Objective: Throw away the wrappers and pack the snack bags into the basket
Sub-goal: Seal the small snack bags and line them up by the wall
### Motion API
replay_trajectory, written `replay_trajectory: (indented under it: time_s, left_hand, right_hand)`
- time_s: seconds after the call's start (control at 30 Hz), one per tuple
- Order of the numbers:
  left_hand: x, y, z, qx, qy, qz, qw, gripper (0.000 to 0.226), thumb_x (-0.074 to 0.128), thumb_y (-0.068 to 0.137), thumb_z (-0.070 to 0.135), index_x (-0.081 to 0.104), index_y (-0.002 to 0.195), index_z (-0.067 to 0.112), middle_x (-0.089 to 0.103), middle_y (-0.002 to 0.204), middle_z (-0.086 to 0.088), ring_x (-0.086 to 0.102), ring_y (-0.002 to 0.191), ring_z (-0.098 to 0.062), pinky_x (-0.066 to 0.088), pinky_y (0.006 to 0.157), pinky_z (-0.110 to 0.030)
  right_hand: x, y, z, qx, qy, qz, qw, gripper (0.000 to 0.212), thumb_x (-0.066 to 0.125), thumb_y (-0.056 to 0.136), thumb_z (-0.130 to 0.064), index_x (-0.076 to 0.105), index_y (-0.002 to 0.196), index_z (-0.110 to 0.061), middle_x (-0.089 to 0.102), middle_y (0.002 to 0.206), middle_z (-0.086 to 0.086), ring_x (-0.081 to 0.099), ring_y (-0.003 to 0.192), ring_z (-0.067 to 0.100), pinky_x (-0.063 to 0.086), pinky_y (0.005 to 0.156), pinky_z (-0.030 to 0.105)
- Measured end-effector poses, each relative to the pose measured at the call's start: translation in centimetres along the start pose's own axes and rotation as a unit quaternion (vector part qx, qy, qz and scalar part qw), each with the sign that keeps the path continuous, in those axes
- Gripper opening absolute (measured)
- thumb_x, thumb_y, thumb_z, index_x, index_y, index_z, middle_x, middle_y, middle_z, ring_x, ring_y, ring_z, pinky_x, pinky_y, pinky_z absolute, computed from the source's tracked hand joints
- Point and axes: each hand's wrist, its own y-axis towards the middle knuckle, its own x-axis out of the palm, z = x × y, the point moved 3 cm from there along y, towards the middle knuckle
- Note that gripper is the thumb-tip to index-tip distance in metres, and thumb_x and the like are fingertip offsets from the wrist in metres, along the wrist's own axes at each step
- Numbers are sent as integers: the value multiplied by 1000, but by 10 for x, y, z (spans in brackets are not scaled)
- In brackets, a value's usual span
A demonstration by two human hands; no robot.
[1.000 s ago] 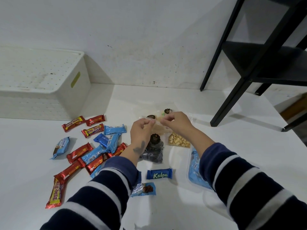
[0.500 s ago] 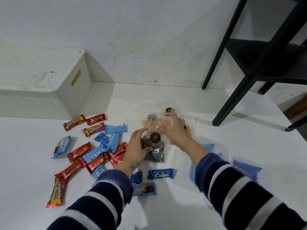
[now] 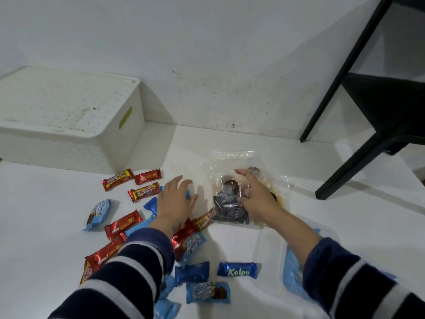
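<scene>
Nearest on the white worktop (image 3: 46,203) lie a blue Kalpa bar (image 3: 237,270) and scattered red and blue snack bars. Beyond them the left hand (image 3: 176,200) hovers flat with fingers spread, while the right hand (image 3: 255,196) rests loosely on a clear snack bag (image 3: 230,203). The white basket (image 3: 69,116) sits upturned at far left.

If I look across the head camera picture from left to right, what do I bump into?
White basket → light blue snack pack lying alone → left hand → clear bag of dark striped snacks → right hand → black shelf leg.
</scene>
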Motion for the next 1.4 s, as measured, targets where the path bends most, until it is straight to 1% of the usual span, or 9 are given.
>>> replay_trajectory:
  time_s: [0.1,0.27,0.37,0.57,0.7,0.83,1.0,1.2,1.4]
  left_hand:
    - [1,28,-23,-28,86,-78,993,75,37,83,71,16,147,37,2,159,4,-3,146,-27,5,114,-57]
    - [10,52,-40,-6,177,-175,968,106,18,58,96,-12,145,42,-18,157,3,-18,142,-37,-6,108,-68]
    - [15,55,-44,14,188,-167,968,109,8,51,99,-22,141,46,-25,154,4,-24,140,-37,-13,105,-69]
    - [16,59,-45,22,184,-178,967,103,3,51,100,-34,131,48,-36,147,4,-33,135,-36,-19,103,-67]
    - [18,63,-45,21,179,-188,965,106,4,50,100,-33,133,47,-39,144,6,-35,134,-35,-21,101,-66]
    - [20,64,-48,25,182,-187,965,106,2,50,100,-33,134,47,-41,143,6,-37,134,-34,-22,101,-65]
    - [22,63,-50,24,190,-180,965,106,3,52,99,-31,136,45,-40,144,5,-34,135,-36,-18,103,-66]
    - [17,64,-48,15,194,-192,962,105,14,57,96,-25,139,44,-27,154,2,-26,139,-36,-11,106,-67]
    - [1,66,-23,-13,222,-206,953,108,40,66,87,-9,148,35,-14,158,-4,-18,143,-37,-12,108,-64]
  right_hand:
    - [-10,38,-21,-19,-8,15,1000,73,62,84,3,37,130,-48,47,92,-11,54,75,8,51,57,20]
    - [1,113,-46,-46,0,35,998,73,60,83,4,38,131,-47,47,91,-8,49,65,8,43,54,15]
    - [16,161,-60,-57,16,44,997,74,59,84,5,37,132,-46,47,92,-8,50,65,9,45,54,16]
    - [57,247,-84,-69,79,54,993,75,56,85,10,39,130,-47,46,97,-4,54,80,16,59,73,37]
    - [75,289,-94,-79,105,49,990,77,52,84,15,39,130,-45,47,114,4,57,92,18,58,76,33]
    - [83,308,-94,-71,120,71,988,78,53,82,17,40,130,-42,48,126,5,47,71,3,48,53,12]
    - [73,302,-97,-72,76,52,993,75,58,84,9,37,137,-38,45,135,7,48,95,15,53,83,30]
    - [43,252,-85,-44,-38,-1,998,51,56,88,-4,46,130,-31,47,129,9,49,90,15,38,56,16]
    - [14,179,-47,-27,-132,-65,989,37,51,91,-6,56,123,-25,54,125,5,53,109,18,39,83,21]
